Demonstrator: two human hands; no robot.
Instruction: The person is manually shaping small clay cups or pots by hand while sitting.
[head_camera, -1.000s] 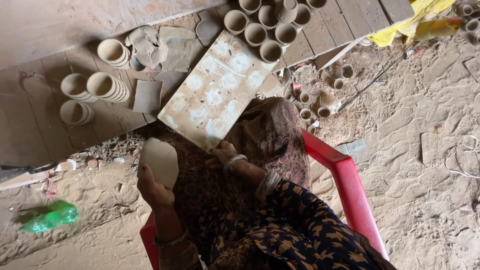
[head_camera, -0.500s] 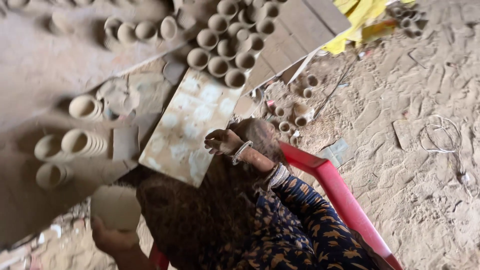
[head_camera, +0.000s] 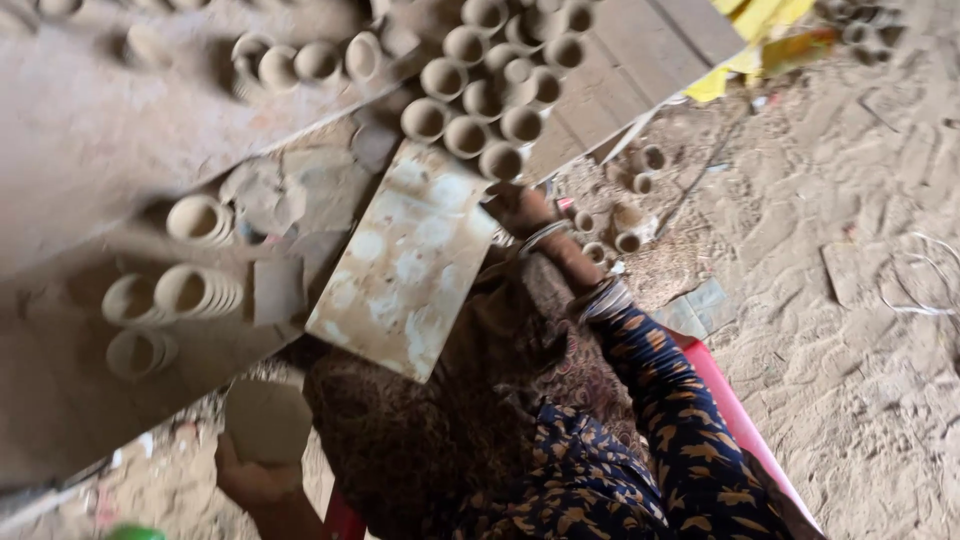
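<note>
Below the tile (head_camera: 405, 262), a clay lump (head_camera: 267, 420) is gripped in the left hand (head_camera: 250, 480); it could be dropped. The right hand (head_camera: 528, 212), grip unclear, could topple the clay cups (head_camera: 470, 135).

Single head view, looking steeply down, close over lap.

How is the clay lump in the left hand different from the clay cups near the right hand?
The lump is one solid, roughly rounded mass with no opening, while the cups are hollow with round open mouths. The lump is held up in the left hand; the cups stand packed together on boards, just beyond the right hand, which does not hold any. The lump looks bigger than any single cup. Both share the same pale brown clay colour.
</note>
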